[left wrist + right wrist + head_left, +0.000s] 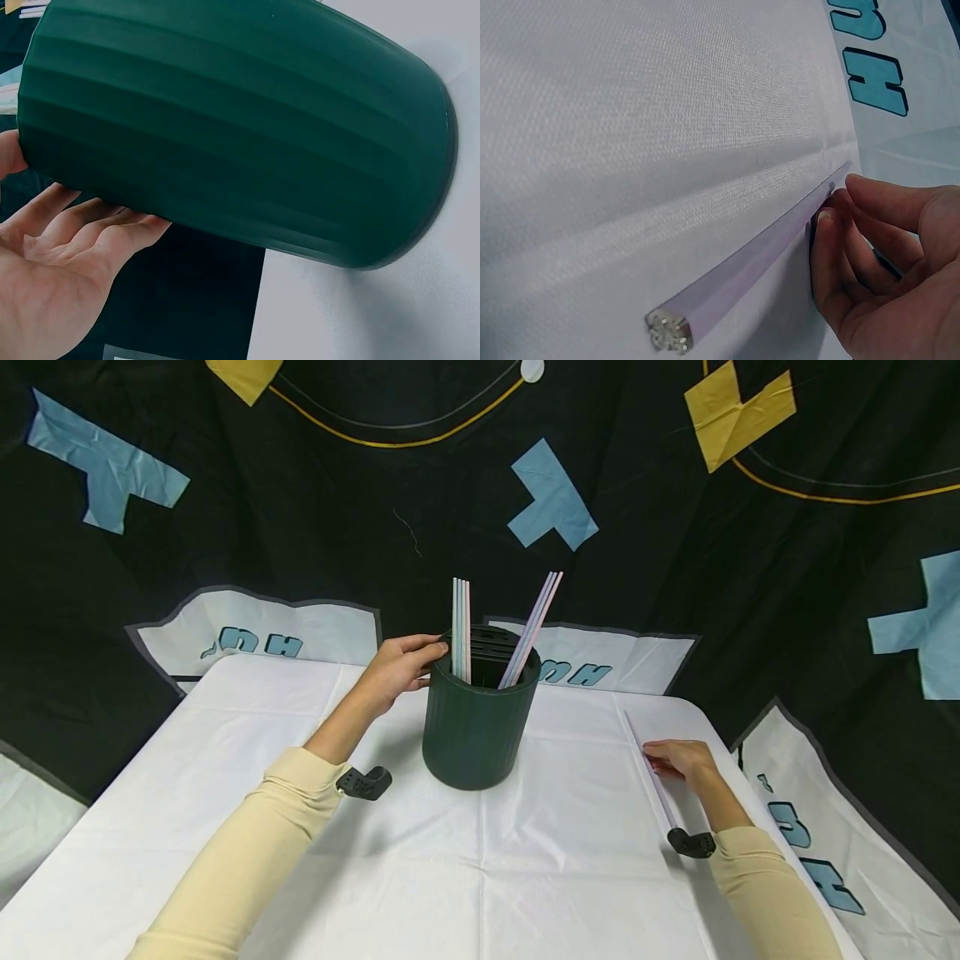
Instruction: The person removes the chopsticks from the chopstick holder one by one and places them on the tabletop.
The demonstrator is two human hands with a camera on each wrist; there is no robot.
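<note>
Left hand: your left hand (397, 672) grips the dark green container (480, 735) at its upper left edge, thumb near the rim and fingertips against the outer wall.
Right hand: your right hand (682, 758) pinches the lilac stick (742, 268) between thumb and curled fingers, partway along its length.
Lilac stick: it lies just left of your right palm, over the right part of the white tablecloth (562, 860), one end pointing back toward your wrist; that near end looks silvery and rough. It is well apart from your left hand and from the container.
Container: it stands on the tablecloth between your two hands, touching only the left one.
Sticks inside: the left bundle (461, 631) rises nearly upright, close to your left fingers; the right bundle (531, 629) leans right, on the side facing your right hand.
Backdrop: a black cloth (337, 527) with blue tape pieces (558, 497) hangs beyond the table.
</note>
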